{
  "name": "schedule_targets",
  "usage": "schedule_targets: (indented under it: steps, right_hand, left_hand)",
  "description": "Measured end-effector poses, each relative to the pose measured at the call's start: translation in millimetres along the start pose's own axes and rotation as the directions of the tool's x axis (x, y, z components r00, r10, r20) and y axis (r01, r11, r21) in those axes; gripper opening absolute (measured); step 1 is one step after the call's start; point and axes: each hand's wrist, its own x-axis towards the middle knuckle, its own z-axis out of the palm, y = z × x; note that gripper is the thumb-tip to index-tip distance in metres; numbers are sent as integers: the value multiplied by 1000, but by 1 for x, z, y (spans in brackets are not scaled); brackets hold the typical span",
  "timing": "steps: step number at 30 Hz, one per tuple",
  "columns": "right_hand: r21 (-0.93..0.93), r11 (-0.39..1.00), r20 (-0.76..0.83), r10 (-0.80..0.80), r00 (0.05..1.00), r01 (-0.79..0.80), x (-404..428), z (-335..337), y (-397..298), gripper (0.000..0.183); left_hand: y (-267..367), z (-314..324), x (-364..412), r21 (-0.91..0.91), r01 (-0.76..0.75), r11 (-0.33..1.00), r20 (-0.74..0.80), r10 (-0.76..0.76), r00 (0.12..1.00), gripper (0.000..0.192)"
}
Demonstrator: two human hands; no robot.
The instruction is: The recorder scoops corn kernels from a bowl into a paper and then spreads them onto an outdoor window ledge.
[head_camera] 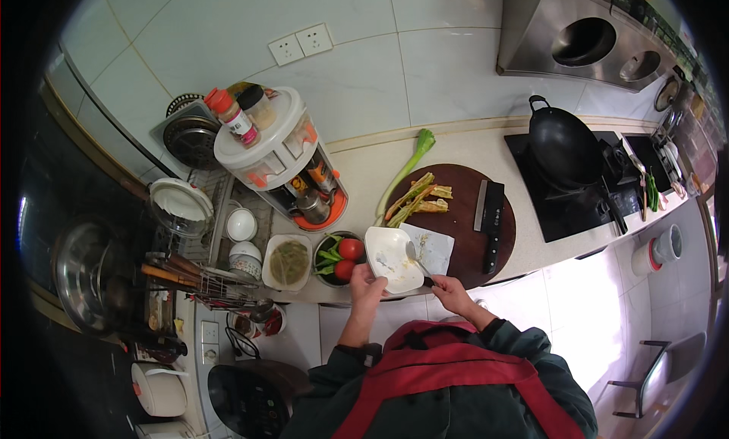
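Observation:
My left hand [368, 289] grips the near left side of a white square bowl [393, 261], tilted over the edge of a round wooden chopping board [475, 174]. In my right hand [451, 294] is a metal spoon [418, 257], its head inside the bowl. Bits of food cling to the bowl's inner wall. Under the bowl's right side lies a white sheet of paper [438, 249] with crumbs on it. Yellowish-green vegetable pieces [421, 200] sit on the board's far left. A black-handled cleaver [491, 223] rests on its right.
A scallion stalk [405, 170] lies beside the board. Left are a pot with tomatoes [351, 249] and green peppers, a soaking tub [289, 261], and a round seasoning rack [279, 160]. A black wok [566, 149] stands on the cooktop [549, 217] at right, its handle jutting toward the counter edge.

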Motion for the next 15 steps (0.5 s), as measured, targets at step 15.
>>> schedule_targets:
  steps: [15]
  right_hand:
    - [277, 915, 246, 229, 942, -295, -23, -1, -78, 4]
  left_hand:
    - [-3, -4, 4, 28, -18, 999, 2, 18, 1000, 34]
